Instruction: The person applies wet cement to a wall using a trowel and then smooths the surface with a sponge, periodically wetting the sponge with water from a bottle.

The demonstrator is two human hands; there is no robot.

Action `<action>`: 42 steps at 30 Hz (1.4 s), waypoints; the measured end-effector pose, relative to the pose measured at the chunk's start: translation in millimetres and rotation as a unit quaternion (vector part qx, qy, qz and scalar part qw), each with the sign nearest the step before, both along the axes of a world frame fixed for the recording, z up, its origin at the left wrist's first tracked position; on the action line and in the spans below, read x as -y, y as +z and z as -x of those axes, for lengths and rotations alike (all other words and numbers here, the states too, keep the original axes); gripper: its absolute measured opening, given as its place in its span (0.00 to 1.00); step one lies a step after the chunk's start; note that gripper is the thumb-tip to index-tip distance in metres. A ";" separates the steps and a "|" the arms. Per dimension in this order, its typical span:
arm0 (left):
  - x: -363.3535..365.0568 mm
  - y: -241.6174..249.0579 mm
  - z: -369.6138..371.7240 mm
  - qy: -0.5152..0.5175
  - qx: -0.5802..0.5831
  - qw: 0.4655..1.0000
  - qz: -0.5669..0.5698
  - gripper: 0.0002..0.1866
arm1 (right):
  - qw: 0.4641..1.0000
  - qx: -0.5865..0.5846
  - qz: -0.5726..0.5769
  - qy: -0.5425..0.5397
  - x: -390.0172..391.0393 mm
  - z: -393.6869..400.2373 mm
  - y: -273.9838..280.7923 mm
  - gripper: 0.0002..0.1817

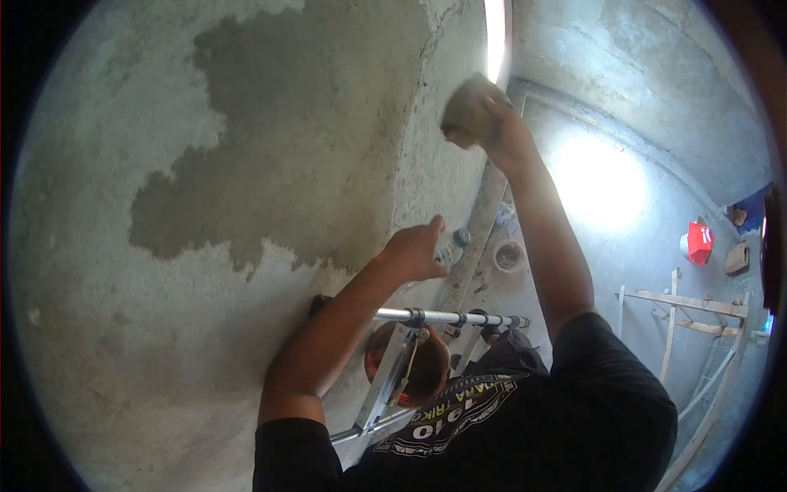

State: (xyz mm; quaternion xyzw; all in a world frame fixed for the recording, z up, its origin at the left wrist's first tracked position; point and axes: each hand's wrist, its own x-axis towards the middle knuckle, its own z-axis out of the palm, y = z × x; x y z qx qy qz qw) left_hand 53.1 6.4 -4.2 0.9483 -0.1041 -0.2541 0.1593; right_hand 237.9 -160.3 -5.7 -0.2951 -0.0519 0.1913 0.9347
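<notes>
My left hand (418, 250) is closed around a clear plastic bottle (448, 248) with a capped end that points to the upper right. It is close to the concrete wall (205, 312). Higher up, my right hand (510, 139) grips a grey-brown block-like pad (474, 107), slightly blurred, whose exact kind I cannot tell. The pad overlaps the wall's right edge, near a bright narrow opening (495, 37). A large dark damp-looking patch (303, 131) with ragged borders spreads over the wall left of both hands.
Below my arms stands a metal ladder (443, 316) with an orange-rimmed bucket (439, 353) beside it. On the floor are a pale round tub (509, 256), a red-and-white item (698, 243) and a wooden frame (689, 302) at the right.
</notes>
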 end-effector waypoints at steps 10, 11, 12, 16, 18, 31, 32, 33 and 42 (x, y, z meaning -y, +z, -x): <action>0.6 -8.2 -4.8 0.033 0.088 0.994 0.060 0.38 | 0.989 -0.093 0.000 0.118 86.2 148.7 -86.9 0.23; 1.7 -5.3 -4.7 0.019 0.094 0.994 0.053 0.38 | 0.984 -0.121 -0.008 0.127 93.9 156.0 -87.6 0.23; 1.8 -2.5 -4.8 0.003 0.102 0.994 0.043 0.39 | 0.984 -0.123 0.000 0.128 98.1 159.0 -90.7 0.23; 4.2 2.2 -2.4 -0.022 0.063 0.995 0.068 0.40 | 0.990 -0.053 0.088 0.095 105.8 167.5 -118.6 0.22; 5.1 2.3 -0.4 -0.033 0.074 0.995 0.060 0.40 | 0.983 0.017 0.154 0.097 106.2 171.2 -129.1 0.22; 12.0 0.4 7.9 -0.055 0.017 0.998 -0.039 0.43 | 0.973 -0.222 0.012 0.069 75.9 213.8 -124.3 0.22; 11.7 0.0 7.3 -0.054 0.020 0.998 -0.039 0.43 | 0.971 -0.226 0.013 0.071 74.5 213.7 -123.6 0.23; 12.0 -0.8 8.3 -0.053 0.018 0.998 -0.041 0.43 | 0.972 -0.225 0.013 0.072 74.1 213.8 -125.1 0.23; 11.5 -7.7 11.8 -0.059 0.017 0.996 -0.061 0.39 | 0.968 -0.230 -0.006 0.098 69.1 217.6 -130.5 0.21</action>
